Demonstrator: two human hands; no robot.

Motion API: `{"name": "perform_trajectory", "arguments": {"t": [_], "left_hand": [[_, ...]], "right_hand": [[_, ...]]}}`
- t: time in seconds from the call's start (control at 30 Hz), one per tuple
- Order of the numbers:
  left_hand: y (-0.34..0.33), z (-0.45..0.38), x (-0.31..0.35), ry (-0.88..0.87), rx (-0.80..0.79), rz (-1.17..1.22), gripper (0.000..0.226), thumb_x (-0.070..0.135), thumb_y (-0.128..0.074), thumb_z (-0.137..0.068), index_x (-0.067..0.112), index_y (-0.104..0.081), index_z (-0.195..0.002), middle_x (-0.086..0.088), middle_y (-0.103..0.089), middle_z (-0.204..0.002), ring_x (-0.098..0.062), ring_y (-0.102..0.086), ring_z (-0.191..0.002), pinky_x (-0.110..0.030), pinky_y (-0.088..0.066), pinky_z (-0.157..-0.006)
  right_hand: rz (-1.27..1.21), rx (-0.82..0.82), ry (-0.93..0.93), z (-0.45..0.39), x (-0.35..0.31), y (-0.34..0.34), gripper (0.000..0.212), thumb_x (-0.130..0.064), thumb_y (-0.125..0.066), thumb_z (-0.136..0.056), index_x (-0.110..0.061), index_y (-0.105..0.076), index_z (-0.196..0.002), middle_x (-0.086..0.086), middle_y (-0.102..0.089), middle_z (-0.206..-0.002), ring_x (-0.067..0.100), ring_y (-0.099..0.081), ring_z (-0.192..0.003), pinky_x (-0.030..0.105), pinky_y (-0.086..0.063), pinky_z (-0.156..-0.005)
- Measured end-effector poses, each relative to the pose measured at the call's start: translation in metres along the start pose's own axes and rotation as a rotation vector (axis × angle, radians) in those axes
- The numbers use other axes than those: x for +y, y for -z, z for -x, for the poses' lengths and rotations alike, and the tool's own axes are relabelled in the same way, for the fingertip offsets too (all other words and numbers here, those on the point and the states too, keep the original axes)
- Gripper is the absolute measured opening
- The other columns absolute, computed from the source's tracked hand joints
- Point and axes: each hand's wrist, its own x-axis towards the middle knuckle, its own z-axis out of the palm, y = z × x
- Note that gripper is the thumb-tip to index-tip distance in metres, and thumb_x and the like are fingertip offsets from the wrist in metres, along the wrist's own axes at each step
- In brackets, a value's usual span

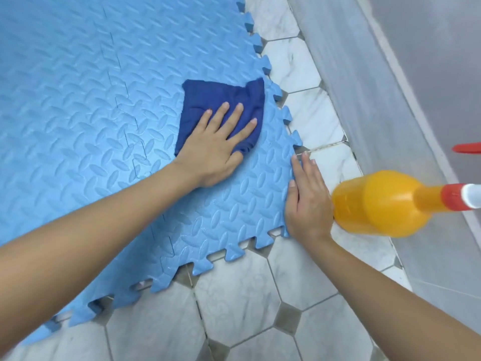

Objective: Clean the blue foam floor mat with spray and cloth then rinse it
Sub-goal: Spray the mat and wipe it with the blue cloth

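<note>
The left hand [216, 149] presses the cloth [221, 110] flat-fingered to wipe the mat [91, 100], while the right hand [307, 201], fingers straight, seemingly steadies its edge.

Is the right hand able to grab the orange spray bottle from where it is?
Probably yes. The right hand rests flat against the mat edge, holding nothing, and the orange spray bottle stands right beside it on the tiles with nothing between them.
</note>
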Motion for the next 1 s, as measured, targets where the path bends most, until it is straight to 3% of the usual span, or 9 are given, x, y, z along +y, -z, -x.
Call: {"name": "perform_trajectory", "arguments": {"t": [0.1,0.17,0.27,0.37,0.5,0.63,0.73,0.87,1.0], "left_hand": [[-0.015,0.058,0.037,-0.255,-0.016,-0.029,0.068,0.039,-0.028,-0.086,0.022,-0.024,-0.152,-0.011,-0.016,-0.159,-0.033,-0.015,-0.147,-0.049,-0.011,-0.116],[-0.022,0.092,0.049,-0.311,-0.043,-0.047,0.071,0.037,-0.035,-0.082,0.017,-0.028,-0.15,-0.012,-0.02,-0.158,-0.032,-0.019,-0.145,-0.049,-0.017,-0.114],[-0.023,0.105,0.049,-0.286,-0.056,-0.037,0.073,0.036,-0.037,-0.079,0.019,-0.03,-0.15,-0.009,-0.023,-0.158,-0.029,-0.023,-0.145,-0.048,-0.02,-0.113],[-0.019,0.062,0.041,-0.244,-0.039,-0.044,0.07,0.037,-0.032,-0.082,0.02,-0.03,-0.149,-0.008,-0.023,-0.157,-0.03,-0.026,-0.144,-0.048,-0.018,-0.114],[0.001,-0.033,0.029,-0.117,-0.054,-0.013,0.069,0.044,-0.009,-0.087,0.026,-0.012,-0.153,-0.002,-0.005,-0.162,-0.024,-0.006,-0.149,-0.043,-0.002,-0.119],[0.008,-0.075,0.035,0.011,-0.045,0.019,0.061,0.041,-0.016,-0.096,0.026,-0.002,-0.154,-0.001,0.004,-0.162,-0.022,0.004,-0.149,-0.042,0.004,-0.12],[0.0,-0.03,0.047,-0.027,0.002,0.001,0.071,0.045,-0.007,-0.086,0.023,-0.01,-0.154,-0.005,-0.004,-0.162,-0.026,-0.004,-0.149,-0.044,-0.001,-0.119],[-0.017,0.08,0.038,-0.132,-0.016,-0.031,0.069,0.037,-0.029,-0.085,0.021,-0.023,-0.152,-0.006,-0.016,-0.16,-0.028,-0.017,-0.147,-0.047,-0.012,-0.117],[-0.02,0.164,-0.009,0.093,-0.028,-0.057,0.068,0.033,-0.032,-0.085,0.025,-0.02,-0.152,-0.003,-0.017,-0.16,-0.025,-0.018,-0.147,-0.046,-0.015,-0.117]], "right_hand": [[-0.006,0.02,0.007,-0.001,0.001,-0.001,0.051,-0.024,-0.03,-0.098,-0.014,-0.043,-0.146,0.007,-0.038,-0.154,0.026,-0.031,-0.145,0.038,-0.031,-0.116],[-0.004,0.027,0.009,-0.001,0.002,-0.002,0.051,-0.023,-0.03,-0.098,-0.013,-0.044,-0.146,0.007,-0.039,-0.154,0.026,-0.031,-0.145,0.037,-0.031,-0.116],[0.008,0.022,0.01,-0.001,0.003,-0.003,0.052,-0.021,-0.03,-0.097,-0.014,-0.043,-0.147,0.006,-0.038,-0.154,0.025,-0.031,-0.145,0.035,-0.029,-0.116],[0.017,0.031,0.021,-0.001,0.004,-0.004,0.052,-0.019,-0.032,-0.095,-0.011,-0.044,-0.145,0.008,-0.04,-0.154,0.027,-0.032,-0.144,0.035,-0.028,-0.117],[0.018,0.011,0.025,-0.001,0.005,-0.004,0.055,-0.019,-0.03,-0.093,-0.011,-0.042,-0.147,0.009,-0.038,-0.154,0.028,-0.031,-0.145,0.035,-0.025,-0.118],[0.02,0.005,0.035,-0.002,0.006,-0.004,0.055,-0.019,-0.03,-0.093,-0.011,-0.042,-0.147,0.009,-0.039,-0.154,0.028,-0.032,-0.145,0.038,-0.026,-0.119],[0.019,0.0,0.045,-0.003,0.007,-0.004,0.056,-0.017,-0.03,-0.092,-0.01,-0.042,-0.147,0.01,-0.038,-0.154,0.029,-0.032,-0.144,0.04,-0.028,-0.118],[0.006,0.015,0.05,-0.002,0.007,-0.003,0.056,-0.017,-0.03,-0.092,-0.01,-0.043,-0.146,0.01,-0.039,-0.154,0.029,-0.033,-0.144,0.04,-0.029,-0.117],[0.004,0.025,0.037,0.0,0.006,-0.003,0.058,-0.02,-0.027,-0.091,-0.012,-0.043,-0.146,0.009,-0.039,-0.154,0.028,-0.033,-0.144,0.037,-0.028,-0.117]]}}
